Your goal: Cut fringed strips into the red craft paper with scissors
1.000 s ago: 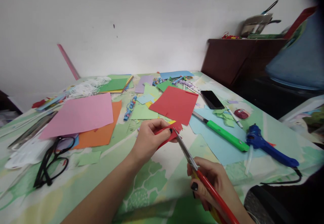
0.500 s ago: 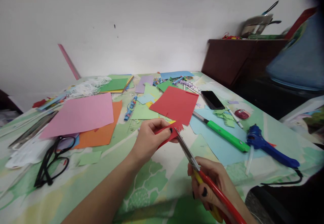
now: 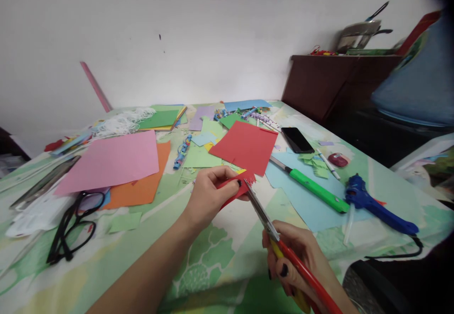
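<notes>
From the fringed red paper piece (image 3: pixel 247 176), with twelve towards the wall, I see the left hand (image 3: pixel 211 192) at nine, its grip pinched closed on the paper above the cloth-covered tabletop (image 3: pixel 113 248). Between four and five, the right hand (image 3: pixel 308 247) has its grip wrapped around red-and-yellow-handled metal scissors (image 3: pixel 289 255), blade tips at the fringe. Pale marking on the dark red rounded object (image 3: pixel 338 159), between two and three, is too small to read. The blue plastic glue gun (image 3: pixel 376 210), past three, lies close to the tabletop's near right edge. Patterned cloth shows widely around eight, between the left forearm (image 3: pixel 156 257) and the black-framed glasses (image 3: pixel 64 226). The large red paper sheet (image 3: pixel 244 146) lies at twelve.
</notes>
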Available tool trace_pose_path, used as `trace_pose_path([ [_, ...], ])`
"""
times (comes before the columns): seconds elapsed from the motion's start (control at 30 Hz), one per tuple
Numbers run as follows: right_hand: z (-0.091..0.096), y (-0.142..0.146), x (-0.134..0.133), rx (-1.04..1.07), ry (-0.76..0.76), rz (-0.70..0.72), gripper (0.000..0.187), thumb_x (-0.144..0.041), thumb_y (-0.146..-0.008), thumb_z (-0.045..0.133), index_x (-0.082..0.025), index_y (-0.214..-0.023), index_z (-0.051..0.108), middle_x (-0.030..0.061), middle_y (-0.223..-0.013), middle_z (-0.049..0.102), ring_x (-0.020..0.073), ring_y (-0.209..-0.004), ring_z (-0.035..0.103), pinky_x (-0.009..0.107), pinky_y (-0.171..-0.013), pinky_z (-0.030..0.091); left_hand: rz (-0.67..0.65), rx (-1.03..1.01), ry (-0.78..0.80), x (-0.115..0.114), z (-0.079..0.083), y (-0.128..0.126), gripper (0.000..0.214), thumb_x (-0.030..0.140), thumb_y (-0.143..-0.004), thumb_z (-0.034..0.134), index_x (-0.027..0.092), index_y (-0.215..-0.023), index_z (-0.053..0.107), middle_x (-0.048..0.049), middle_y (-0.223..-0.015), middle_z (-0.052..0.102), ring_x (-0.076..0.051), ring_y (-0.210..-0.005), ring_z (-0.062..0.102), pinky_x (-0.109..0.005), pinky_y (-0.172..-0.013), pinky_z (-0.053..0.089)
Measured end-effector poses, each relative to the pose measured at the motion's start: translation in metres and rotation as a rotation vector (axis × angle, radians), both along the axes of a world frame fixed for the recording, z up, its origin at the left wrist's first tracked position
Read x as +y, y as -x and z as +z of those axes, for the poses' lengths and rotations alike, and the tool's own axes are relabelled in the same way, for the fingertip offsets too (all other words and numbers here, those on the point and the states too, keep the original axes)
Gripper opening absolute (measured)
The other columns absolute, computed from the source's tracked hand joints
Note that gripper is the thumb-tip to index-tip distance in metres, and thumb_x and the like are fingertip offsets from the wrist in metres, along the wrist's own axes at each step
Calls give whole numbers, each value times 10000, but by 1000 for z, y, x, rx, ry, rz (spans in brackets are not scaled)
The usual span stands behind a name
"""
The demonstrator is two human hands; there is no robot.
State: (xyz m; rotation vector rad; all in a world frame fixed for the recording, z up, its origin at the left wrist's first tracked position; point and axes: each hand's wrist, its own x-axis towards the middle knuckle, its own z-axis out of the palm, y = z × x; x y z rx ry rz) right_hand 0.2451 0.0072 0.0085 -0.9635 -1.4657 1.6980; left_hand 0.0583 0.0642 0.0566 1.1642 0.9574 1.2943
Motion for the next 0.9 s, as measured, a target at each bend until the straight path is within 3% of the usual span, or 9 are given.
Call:
trace_pose_path([
  [0.9,-1,7,-4,-33,-11,-113,436,-536,-654,734,-171,-726,506,-67,-484,420,39,-343,311,161,-318,224,11,-12,8,1,1,0,43,125,-661,624,130,-621,639,-24,-590,675,-177,-582,676,-289,-586,581],
])
